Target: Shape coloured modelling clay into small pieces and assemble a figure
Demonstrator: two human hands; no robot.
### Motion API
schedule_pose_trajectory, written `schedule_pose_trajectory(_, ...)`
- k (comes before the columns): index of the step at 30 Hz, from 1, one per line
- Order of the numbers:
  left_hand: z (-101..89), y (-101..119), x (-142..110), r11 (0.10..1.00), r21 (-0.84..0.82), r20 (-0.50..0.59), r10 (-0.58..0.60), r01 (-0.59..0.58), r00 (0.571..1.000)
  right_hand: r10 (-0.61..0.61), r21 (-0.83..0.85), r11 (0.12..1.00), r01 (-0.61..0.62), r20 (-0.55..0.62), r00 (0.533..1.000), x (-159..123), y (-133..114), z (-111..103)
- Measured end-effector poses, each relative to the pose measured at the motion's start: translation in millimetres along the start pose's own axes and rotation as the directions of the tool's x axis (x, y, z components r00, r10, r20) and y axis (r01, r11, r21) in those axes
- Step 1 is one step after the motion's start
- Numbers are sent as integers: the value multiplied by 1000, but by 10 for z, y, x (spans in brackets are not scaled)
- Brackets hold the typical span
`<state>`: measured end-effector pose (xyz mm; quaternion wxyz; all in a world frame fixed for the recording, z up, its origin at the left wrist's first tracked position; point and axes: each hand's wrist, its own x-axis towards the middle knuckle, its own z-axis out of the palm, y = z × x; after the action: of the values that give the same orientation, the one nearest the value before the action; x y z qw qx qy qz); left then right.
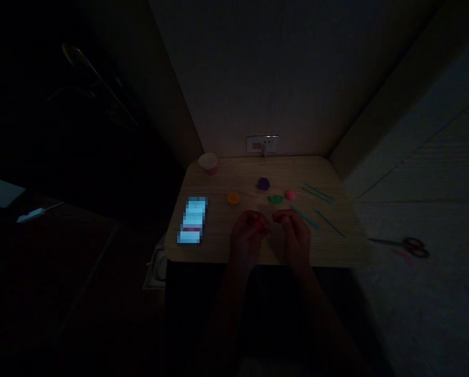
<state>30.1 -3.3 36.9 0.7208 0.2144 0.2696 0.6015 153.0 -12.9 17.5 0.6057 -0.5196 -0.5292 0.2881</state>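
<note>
The scene is very dark. Both my hands rest over the near middle of a small wooden table (219,246). My right hand (295,233) pinches a red lump of clay (283,213) at its fingertips. My left hand (248,233) is curled beside it, fingers closed near a small red bit that I cannot make out clearly. Just beyond the hands lie an orange clay ball (233,198), a purple lump (263,183), a green piece (276,199) and a pink ball (290,195).
Several thin teal sticks (316,195) lie at the table's right. A lit phone (193,220) sits at the left, a small pink-and-white cup (208,163) at the back left, a wall socket (263,143) behind. Scissors (405,244) lie on the surface to the right.
</note>
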Motion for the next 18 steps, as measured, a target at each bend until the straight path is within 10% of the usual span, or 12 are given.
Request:
schedule_pose_trajectory(11,12,-74,-55,998,-40,-67,39,-42,997,-133,-111,983,143,97,986,-43,-136,10)
schedule_pose_trajectory(18,189,88,-137,975,-123,-34,-189,184,981,-315,-182,894,410,396,863,-9,-135,56)
